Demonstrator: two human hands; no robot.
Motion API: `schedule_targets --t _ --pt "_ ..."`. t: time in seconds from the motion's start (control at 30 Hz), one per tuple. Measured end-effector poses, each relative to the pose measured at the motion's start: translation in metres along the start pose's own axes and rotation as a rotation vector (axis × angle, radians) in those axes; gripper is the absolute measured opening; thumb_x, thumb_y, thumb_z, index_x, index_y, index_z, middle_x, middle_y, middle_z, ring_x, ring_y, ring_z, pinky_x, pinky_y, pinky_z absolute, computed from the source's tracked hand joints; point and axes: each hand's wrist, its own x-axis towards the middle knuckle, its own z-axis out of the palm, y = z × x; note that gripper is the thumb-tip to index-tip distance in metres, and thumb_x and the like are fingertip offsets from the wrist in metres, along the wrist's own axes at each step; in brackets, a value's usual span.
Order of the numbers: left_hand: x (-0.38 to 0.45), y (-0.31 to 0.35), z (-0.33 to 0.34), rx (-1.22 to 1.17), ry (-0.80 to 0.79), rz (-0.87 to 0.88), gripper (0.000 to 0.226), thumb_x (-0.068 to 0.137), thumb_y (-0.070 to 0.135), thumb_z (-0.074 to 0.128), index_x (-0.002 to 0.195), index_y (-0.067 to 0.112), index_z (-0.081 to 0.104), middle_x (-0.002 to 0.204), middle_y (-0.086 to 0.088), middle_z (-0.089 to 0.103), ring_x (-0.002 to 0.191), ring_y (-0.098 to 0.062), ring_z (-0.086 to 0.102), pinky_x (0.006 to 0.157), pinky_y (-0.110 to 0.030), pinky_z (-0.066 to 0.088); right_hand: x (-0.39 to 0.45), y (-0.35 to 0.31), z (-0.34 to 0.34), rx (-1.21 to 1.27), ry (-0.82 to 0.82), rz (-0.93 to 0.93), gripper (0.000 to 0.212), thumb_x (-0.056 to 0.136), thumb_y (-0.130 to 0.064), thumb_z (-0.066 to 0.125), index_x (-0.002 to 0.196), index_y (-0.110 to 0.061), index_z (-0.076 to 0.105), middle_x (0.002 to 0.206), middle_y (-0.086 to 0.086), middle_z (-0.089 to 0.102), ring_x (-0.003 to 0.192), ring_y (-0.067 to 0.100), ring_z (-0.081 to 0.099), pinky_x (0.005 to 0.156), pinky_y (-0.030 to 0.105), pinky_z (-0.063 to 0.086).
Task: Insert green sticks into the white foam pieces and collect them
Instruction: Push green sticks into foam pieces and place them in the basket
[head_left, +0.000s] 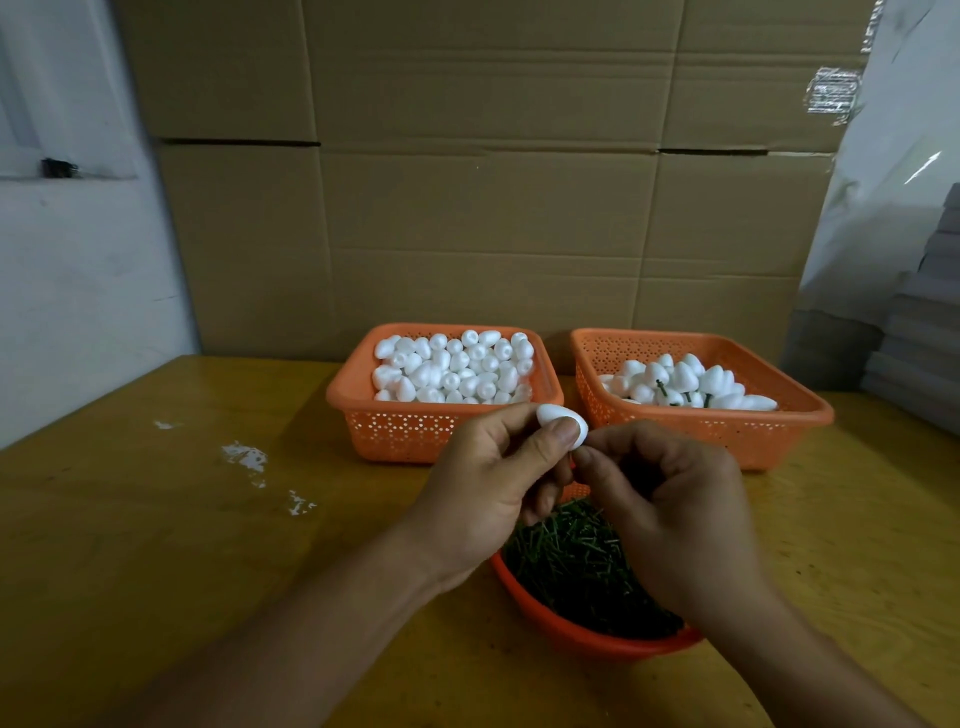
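My left hand (488, 483) pinches a white egg-shaped foam piece (556, 420) between thumb and fingers, above the table's middle. My right hand (670, 499) has its fingertips curled together right against the foam's lower end; whatever it pinches is hidden by the fingers. Below both hands sits an orange basket (566, 631) full of short green sticks (571, 561). Plain white foam pieces (452, 366) fill the orange basket (395, 431) at the back left. Foam pieces with green sticks in them (680, 387) lie in the orange basket (727, 431) at the back right.
All three baskets stand on a yellowish wooden table (182, 545) with white smears (249, 460) on its left part. Stacked cardboard boxes (483, 197) form a wall behind the baskets. A white plastic sheet and grey stacks (914, 312) rise at the right edge.
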Motion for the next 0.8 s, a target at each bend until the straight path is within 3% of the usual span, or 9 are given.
schedule_targets --t 0.17,0.27,0.37,0.5,0.6,0.7,0.8 --pt "-0.001 -0.001 0.001 0.179 0.010 0.114 0.019 0.099 0.036 0.056 0.088 0.025 0.066 0.064 0.003 0.055 0.055 -0.011 0.051 0.052 -0.021 0.042 -0.001 -0.005 0.002 0.079 -0.021 0.026 0.008 0.089 -0.016 0.071 0.083 -0.021 0.074 0.067 -0.013 0.071 0.056 0.006 0.065 0.048 0.012 0.043" --pt "-0.002 -0.001 0.000 0.261 0.014 0.153 0.020 0.101 0.035 0.054 0.089 0.023 0.063 0.061 0.006 0.053 0.054 -0.010 0.050 0.053 -0.020 0.042 -0.002 -0.005 0.004 0.089 -0.021 0.043 0.009 0.090 -0.016 0.071 0.082 -0.021 0.073 0.064 -0.009 0.070 0.052 0.009 0.063 0.047 0.014 0.041" --pt "-0.002 -0.003 0.000 0.323 0.010 0.175 0.023 0.101 0.040 0.052 0.089 0.023 0.060 0.058 0.005 0.052 0.053 -0.010 0.049 0.052 -0.026 0.042 -0.002 -0.004 0.006 0.106 -0.032 0.056 0.010 0.090 -0.017 0.071 0.081 -0.022 0.073 0.065 -0.004 0.070 0.053 0.014 0.063 0.045 0.026 0.048" --pt "-0.002 -0.004 0.001 0.348 0.006 0.192 0.023 0.100 0.045 0.050 0.087 0.028 0.057 0.059 0.003 0.053 0.053 -0.011 0.051 0.052 -0.030 0.043 0.000 -0.007 0.005 0.227 -0.079 0.043 0.010 0.090 -0.012 0.069 0.081 -0.014 0.072 0.068 -0.008 0.073 0.056 0.004 0.067 0.051 0.012 0.047" --pt "-0.003 -0.006 0.001 0.340 0.000 0.180 0.021 0.103 0.043 0.050 0.089 0.029 0.058 0.061 0.001 0.054 0.054 -0.011 0.053 0.052 -0.024 0.043 0.002 -0.008 0.003 0.354 -0.108 0.087 0.015 0.085 -0.022 0.065 0.082 -0.009 0.072 0.068 0.000 0.074 0.055 0.003 0.067 0.052 0.012 0.048" --pt "-0.001 -0.007 -0.001 0.262 -0.025 0.125 0.021 0.101 0.045 0.050 0.097 0.028 0.061 0.064 0.003 0.052 0.053 -0.010 0.051 0.051 -0.018 0.041 0.006 -0.002 0.003 0.374 -0.086 0.160 0.016 0.085 -0.021 0.068 0.084 -0.006 0.074 0.067 0.007 0.073 0.053 0.008 0.063 0.051 0.018 0.049" --pt "0.001 -0.009 -0.003 0.214 -0.031 0.079 0.036 0.098 0.052 0.049 0.122 0.027 0.057 0.066 0.005 0.051 0.054 -0.003 0.047 0.050 -0.017 0.039 0.013 0.009 0.000 0.350 -0.044 0.224 0.008 0.090 -0.010 0.069 0.084 -0.009 0.074 0.066 0.004 0.071 0.052 0.005 0.060 0.050 0.015 0.047"
